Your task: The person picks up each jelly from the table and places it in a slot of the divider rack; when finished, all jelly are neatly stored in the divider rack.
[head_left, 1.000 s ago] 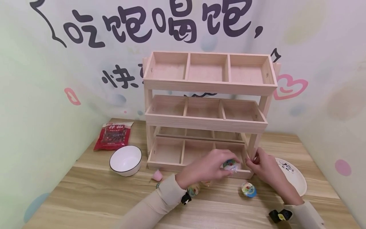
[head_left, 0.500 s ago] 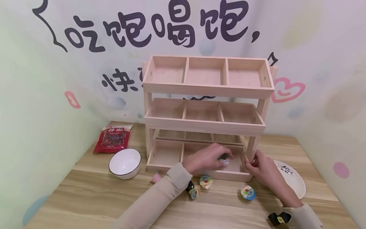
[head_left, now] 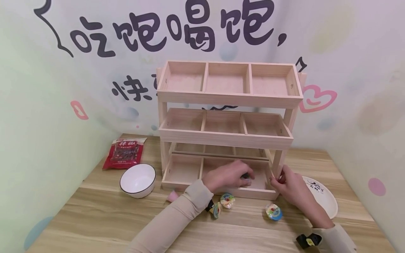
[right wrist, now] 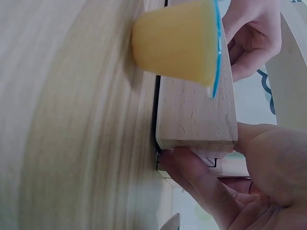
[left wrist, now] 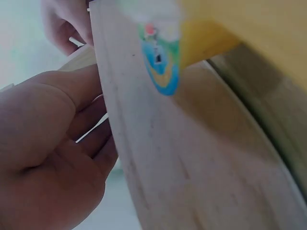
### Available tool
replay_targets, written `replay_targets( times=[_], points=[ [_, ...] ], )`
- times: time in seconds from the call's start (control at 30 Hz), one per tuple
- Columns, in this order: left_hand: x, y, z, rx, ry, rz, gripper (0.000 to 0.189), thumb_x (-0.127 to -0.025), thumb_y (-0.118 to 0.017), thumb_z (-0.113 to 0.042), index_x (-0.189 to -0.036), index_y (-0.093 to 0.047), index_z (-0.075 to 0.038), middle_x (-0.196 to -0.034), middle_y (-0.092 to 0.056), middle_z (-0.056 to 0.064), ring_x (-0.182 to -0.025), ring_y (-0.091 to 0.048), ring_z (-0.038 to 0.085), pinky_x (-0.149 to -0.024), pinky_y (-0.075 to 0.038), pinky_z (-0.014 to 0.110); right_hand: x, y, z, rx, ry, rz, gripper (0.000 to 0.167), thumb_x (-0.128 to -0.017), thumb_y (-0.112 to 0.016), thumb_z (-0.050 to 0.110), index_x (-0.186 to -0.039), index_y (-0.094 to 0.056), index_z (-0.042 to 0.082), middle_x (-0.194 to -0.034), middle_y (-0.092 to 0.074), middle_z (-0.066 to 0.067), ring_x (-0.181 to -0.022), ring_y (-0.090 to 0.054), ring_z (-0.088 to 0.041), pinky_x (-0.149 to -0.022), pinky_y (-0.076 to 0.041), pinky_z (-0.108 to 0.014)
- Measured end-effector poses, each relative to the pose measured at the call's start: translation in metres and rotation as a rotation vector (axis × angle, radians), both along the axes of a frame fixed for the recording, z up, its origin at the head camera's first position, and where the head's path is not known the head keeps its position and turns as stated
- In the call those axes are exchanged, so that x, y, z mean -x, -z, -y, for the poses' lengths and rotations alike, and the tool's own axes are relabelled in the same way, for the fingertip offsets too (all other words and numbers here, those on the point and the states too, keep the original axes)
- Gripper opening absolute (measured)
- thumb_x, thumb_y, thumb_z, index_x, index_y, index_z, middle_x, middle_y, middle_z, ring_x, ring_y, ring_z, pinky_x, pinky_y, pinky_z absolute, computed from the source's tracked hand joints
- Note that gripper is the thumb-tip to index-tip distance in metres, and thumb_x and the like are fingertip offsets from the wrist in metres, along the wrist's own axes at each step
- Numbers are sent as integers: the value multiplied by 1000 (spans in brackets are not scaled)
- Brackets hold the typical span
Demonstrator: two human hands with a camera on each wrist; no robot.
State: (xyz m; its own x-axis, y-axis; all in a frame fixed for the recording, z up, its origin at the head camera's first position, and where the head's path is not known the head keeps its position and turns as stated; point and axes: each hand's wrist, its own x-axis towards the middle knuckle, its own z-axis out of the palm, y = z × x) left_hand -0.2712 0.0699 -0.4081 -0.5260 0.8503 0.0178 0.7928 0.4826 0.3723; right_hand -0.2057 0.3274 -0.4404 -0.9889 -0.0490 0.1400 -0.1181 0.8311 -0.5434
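Note:
In the head view, a three-tier wooden shelf [head_left: 229,134] with divided trays stands against the wall. My left hand [head_left: 225,174] reaches over the front of the bottom tray into its right compartment. Its fingers curl round a jelly cup [head_left: 246,177], mostly hidden by the hand; the tray wall hides that cup in the left wrist view. My right hand [head_left: 291,184] grips the right end of the bottom tray, with fingers [right wrist: 194,167] against its end face in the right wrist view. On the table before the tray stands another jelly cup [right wrist: 175,43], yellowish with a blue-edged lid.
Nearer the left forearm lie more jelly cups [head_left: 227,200] and a pink cup [head_left: 172,196], partly covered by the sleeve. At left are a white bowl [head_left: 137,180] and a red packet [head_left: 125,153]. A white plate [head_left: 327,198] lies behind the right forearm.
My left hand has carried the jelly cup from above the tray's front edge back and down into the right compartment. The right hand has kept its hold on the tray's end.

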Motion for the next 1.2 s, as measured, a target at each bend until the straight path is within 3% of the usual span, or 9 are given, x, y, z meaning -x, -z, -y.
replay_targets(
  times=[0.3, 0.9, 1.07, 1.2],
  points=[
    [-4, 0, 1, -1, -22, -90, 21, -104, -75, -22, -123, -80, -14, -120, -79, -3, -107, -72, 10, -93, -56, 20, 0, 0, 0, 2, -2, 0, 31, -99, -76, 20, -114, -59, 0, -89, -73, -10, -74, -66, -16, -56, -53, -26],
    [-2, 0, 5, -3, -9, -70, 26, -100, -78, -18, -126, -79, -12, -125, -78, 0, -113, -72, 12, -96, -56, 20, 2, 2, 0, -15, -1, 6, 31, -99, -77, 22, -113, -58, 1, -88, -73, -9, -74, -65, -16, -57, -52, -26],
    [-14, -1, 6, 11, -56, -114, 30, -104, -74, -22, -133, -75, -13, -128, -76, 0, -109, -71, 9, -93, -57, 19, 2, 2, 0, -13, 1, -3, 31, -99, -77, 23, -113, -59, 1, -87, -74, -9, -73, -65, -15, -56, -51, -26],
    [-36, -5, 4, -26, -81, -194, 39, -105, -72, -27, -141, -69, -14, -137, -72, 1, -118, -68, 11, -102, -55, 23, 2, 2, -2, -8, 0, -12, 33, -99, -78, 23, -115, -59, 1, -89, -75, -9, -73, -65, -15, -54, -50, -26]
  ],
)
